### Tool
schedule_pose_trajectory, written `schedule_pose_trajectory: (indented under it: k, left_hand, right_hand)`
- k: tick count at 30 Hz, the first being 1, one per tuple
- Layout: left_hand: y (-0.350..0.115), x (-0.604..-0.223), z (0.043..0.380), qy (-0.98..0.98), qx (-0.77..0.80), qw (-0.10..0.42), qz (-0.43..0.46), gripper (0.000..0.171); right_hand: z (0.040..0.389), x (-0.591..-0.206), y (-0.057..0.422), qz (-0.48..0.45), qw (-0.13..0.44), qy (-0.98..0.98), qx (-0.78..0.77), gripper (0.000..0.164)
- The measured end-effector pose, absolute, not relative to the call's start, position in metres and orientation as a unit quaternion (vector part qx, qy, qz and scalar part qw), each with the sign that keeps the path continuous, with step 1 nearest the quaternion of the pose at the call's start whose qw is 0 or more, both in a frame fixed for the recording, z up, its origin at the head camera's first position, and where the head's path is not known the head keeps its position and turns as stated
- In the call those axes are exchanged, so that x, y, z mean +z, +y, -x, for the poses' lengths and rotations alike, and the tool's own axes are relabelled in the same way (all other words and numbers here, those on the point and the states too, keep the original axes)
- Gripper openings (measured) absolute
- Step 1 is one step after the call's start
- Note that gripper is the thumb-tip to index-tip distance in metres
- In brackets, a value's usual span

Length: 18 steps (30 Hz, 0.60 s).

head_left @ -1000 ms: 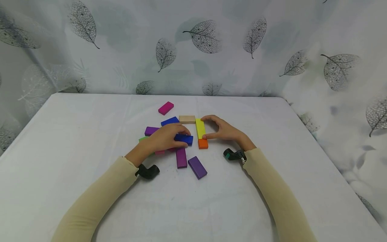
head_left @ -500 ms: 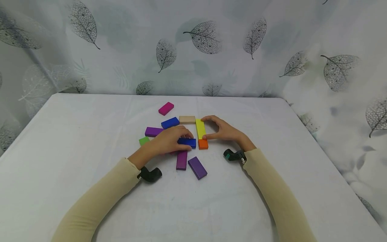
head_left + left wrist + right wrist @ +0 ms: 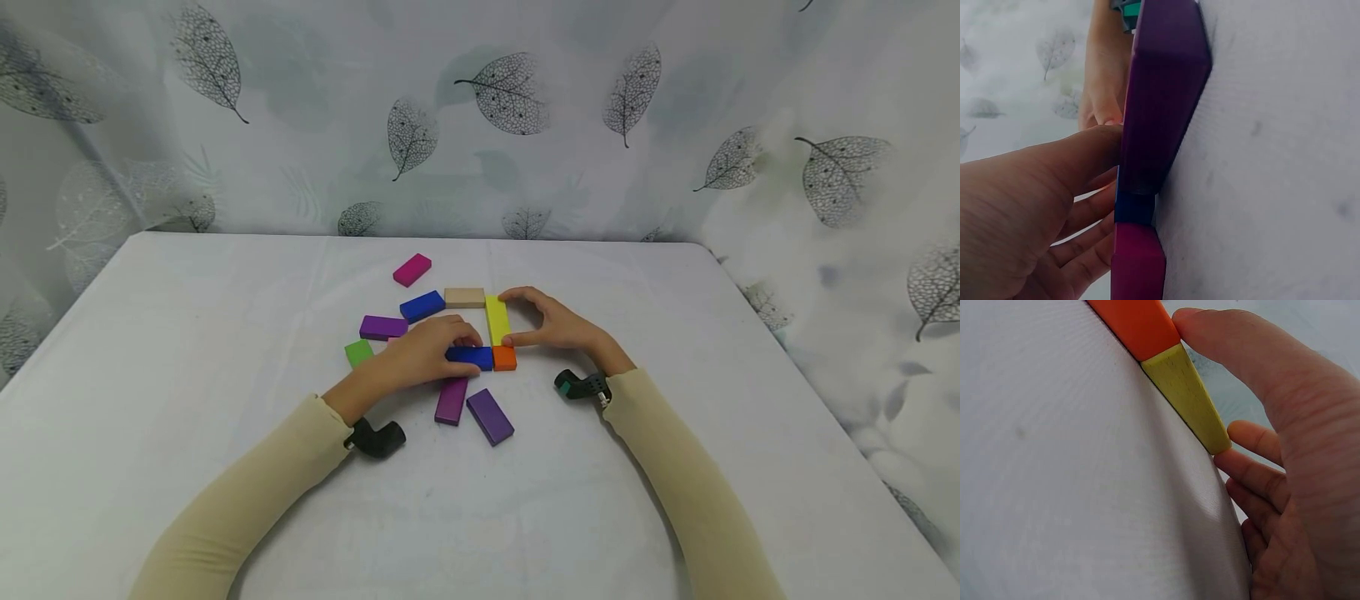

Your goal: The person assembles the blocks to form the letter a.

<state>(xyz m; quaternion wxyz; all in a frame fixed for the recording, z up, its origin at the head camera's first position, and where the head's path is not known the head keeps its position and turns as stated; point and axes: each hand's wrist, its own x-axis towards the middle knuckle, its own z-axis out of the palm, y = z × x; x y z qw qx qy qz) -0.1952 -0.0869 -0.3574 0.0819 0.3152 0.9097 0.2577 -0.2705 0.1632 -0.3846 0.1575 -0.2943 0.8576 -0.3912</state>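
My left hand [image 3: 427,350] grips a blue block [image 3: 471,358] between thumb and fingers, its right end up against an orange block [image 3: 504,358]. In the left wrist view, a purple block [image 3: 1163,112] in front hides much of the blue block [image 3: 1135,208]. On the other side, my right hand [image 3: 555,322] spans a yellow block [image 3: 497,320] lengthwise. Its fingertips are at the far end, and its thumb is by the seam with the orange block, as the right wrist view shows. A tan block [image 3: 464,297] meets the yellow block's far end.
Another blue block [image 3: 422,306], a purple block [image 3: 383,327] and a green block [image 3: 358,352] lie left of the hands. Nearer lie a magenta-purple block [image 3: 452,402] and a violet block [image 3: 491,416]. A pink block [image 3: 412,270] lies farther back on the white tabletop [image 3: 480,517].
My left hand has slid the blue block right and slightly nearer, closing its gap to the orange block. The magenta-purple block has tilted a little. My right hand has stayed put.
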Motion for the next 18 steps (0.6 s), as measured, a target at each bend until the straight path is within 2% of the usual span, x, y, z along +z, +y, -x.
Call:
schedule_pose_trajectory:
  k: [18]
  left_hand:
    - [-0.0874,-0.3572,0.1944,0.910,0.254,0.093,-0.314,0.040]
  right_hand:
    - [0.2706,-0.3855,0.1626,0.286,0.161,0.862,-0.387,0.070]
